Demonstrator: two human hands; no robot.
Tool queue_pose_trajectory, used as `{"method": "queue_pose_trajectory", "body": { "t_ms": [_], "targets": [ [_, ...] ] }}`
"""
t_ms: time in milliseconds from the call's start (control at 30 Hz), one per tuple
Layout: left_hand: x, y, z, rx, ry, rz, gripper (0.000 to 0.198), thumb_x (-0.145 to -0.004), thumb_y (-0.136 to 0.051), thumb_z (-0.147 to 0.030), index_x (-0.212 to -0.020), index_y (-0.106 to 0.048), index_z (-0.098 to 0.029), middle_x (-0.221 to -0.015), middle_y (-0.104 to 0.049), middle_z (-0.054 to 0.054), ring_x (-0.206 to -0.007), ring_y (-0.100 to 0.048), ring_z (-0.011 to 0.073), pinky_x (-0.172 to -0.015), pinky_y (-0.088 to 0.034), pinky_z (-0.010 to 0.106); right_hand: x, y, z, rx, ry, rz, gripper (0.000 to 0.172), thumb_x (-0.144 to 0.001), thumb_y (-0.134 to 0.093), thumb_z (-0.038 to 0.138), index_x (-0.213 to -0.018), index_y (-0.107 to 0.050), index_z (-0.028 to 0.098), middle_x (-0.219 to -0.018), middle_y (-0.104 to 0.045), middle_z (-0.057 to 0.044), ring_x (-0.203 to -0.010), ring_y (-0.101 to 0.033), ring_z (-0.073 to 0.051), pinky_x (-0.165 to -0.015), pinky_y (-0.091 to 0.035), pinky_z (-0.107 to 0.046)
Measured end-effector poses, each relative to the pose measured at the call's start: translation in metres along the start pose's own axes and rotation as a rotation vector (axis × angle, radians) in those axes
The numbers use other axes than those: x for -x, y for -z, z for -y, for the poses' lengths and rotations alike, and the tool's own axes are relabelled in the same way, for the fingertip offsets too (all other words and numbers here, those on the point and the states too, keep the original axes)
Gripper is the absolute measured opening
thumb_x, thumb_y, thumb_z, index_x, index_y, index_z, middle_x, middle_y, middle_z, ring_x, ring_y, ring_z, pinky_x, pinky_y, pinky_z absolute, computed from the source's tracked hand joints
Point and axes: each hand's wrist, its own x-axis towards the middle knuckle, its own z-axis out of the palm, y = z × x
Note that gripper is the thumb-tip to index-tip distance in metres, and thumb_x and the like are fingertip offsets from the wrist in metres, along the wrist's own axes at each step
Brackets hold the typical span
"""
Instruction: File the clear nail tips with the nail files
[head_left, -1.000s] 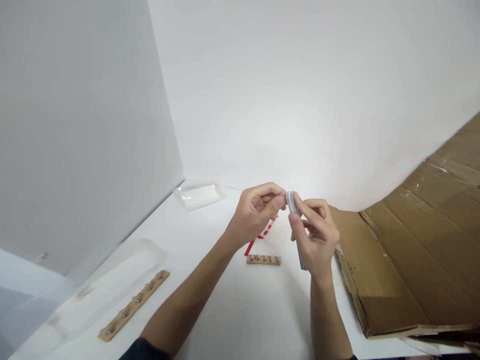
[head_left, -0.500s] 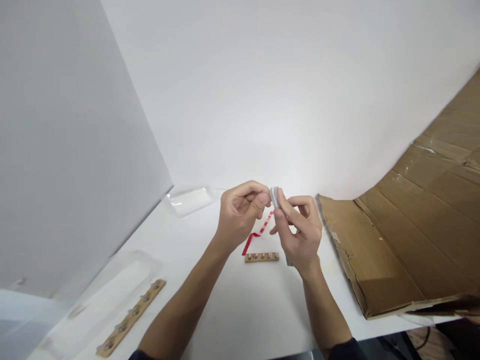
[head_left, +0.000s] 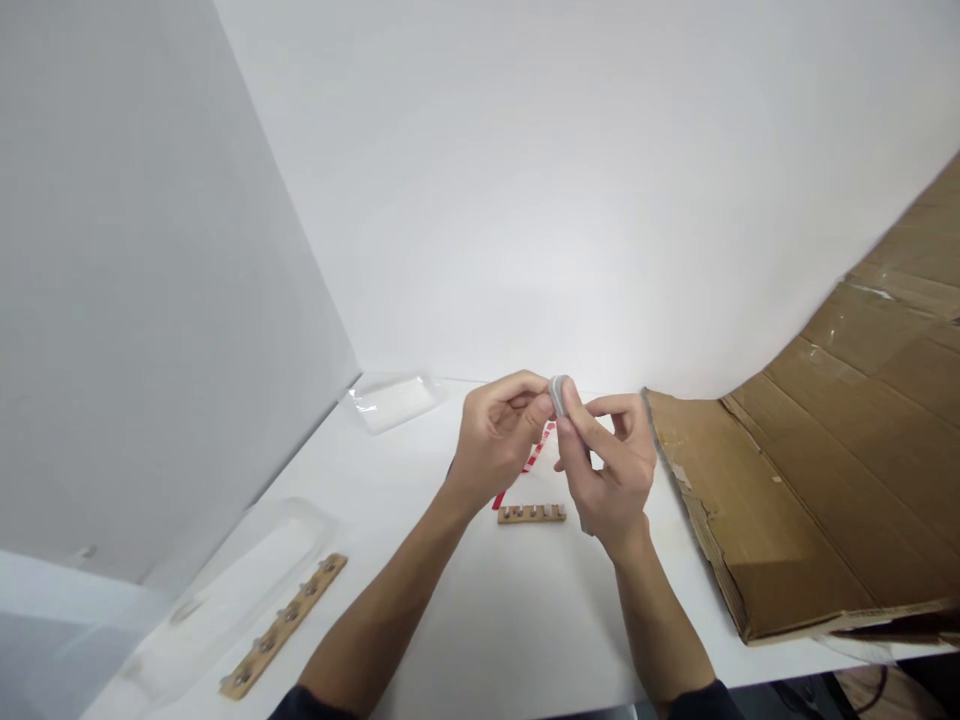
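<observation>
My right hand (head_left: pixel 611 465) pinches a bent grey strip (head_left: pixel 558 396) with a pale line along it, between thumb and fingers. A lower end of the strip shows beneath the palm. My left hand (head_left: pixel 501 430) is closed, thumb against forefinger, its tips at the strip's upper left edge. What exactly lies between those tips is partly hidden. Behind and below the hands, a red-and-white ribbon-like strip (head_left: pixel 537 455) lies on the table, partly covered. Just in front of it sits a short wooden rail with several metal hooks (head_left: pixel 532 514).
A longer wooden hook rail (head_left: pixel 285 625) lies at the front left, beside a clear plastic wrapper (head_left: pixel 247 570). Another clear packet (head_left: pixel 396 403) rests by the back wall. Folded brown cardboard (head_left: pixel 780 540) covers the right side. White walls (head_left: pixel 487 200) rise behind and at the left.
The view has shifted slightly, so everything sits a little further right. My left hand has come closer to my right, and the grey strip's top looks more curled over.
</observation>
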Motion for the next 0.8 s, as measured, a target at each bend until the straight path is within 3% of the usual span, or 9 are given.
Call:
{"method": "queue_pose_trajectory", "body": {
  "t_ms": [133,300,600,800],
  "targets": [
    [0.0021,-0.0037,-0.0022,0.013,-0.034,-0.02,0.033,-0.094,-0.078,-0.047,-0.077,-0.07,-0.02,-0.062,-0.061,-0.001,-0.05,-0.05,0.0095,-0.043,-0.041,0.022,-0.0031,0.0016,0.0047,0.006,0.002,-0.018,0.062,-0.101,-0.062,0.006,-0.151,-0.061,0.042,-0.083,-0.061,-0.003,-0.079,-0.06,-0.018,-0.049,-0.061,-0.024],
    [0.0033,0.003,-0.0061,-0.025,-0.097,-0.089,0.026,-0.098,-0.074,-0.042,-0.083,-0.073,-0.02,-0.064,-0.061,-0.001,-0.048,-0.048,0.0085,-0.043,-0.04,0.022,-0.001,-0.0004,0.009,-0.066,-0.034,0.008,0.065,-0.1,-0.064,0.005,-0.151,-0.06,0.046,-0.089,-0.057,-0.003,-0.076,-0.057,-0.016,-0.047,-0.06,-0.024],
    [0.0069,-0.0032,-0.0071,-0.12,-0.128,-0.029,0.03,-0.101,-0.069,-0.041,-0.079,-0.065,-0.02,-0.064,-0.057,-0.002,-0.05,-0.047,0.0091,-0.045,-0.039,0.024,0.0004,-0.0023,0.008,-0.014,-0.038,-0.028,0.062,-0.103,-0.06,0.006,-0.152,-0.06,0.044,-0.094,-0.065,-0.006,-0.083,-0.057,-0.019,-0.046,-0.059,-0.023],
    [0.0042,0.002,-0.0074,-0.072,-0.16,-0.085,0.026,-0.101,-0.069,-0.037,-0.082,-0.067,-0.019,-0.066,-0.06,-0.002,-0.051,-0.046,0.008,-0.047,-0.039,0.023,0.0032,-0.0078,0.0077,0.049,0.009,0.043,0.065,-0.106,-0.055,0.009,-0.163,-0.045,0.04,-0.097,-0.064,-0.007,-0.08,-0.057,-0.018,-0.055,-0.058,-0.027]
  ]
}}
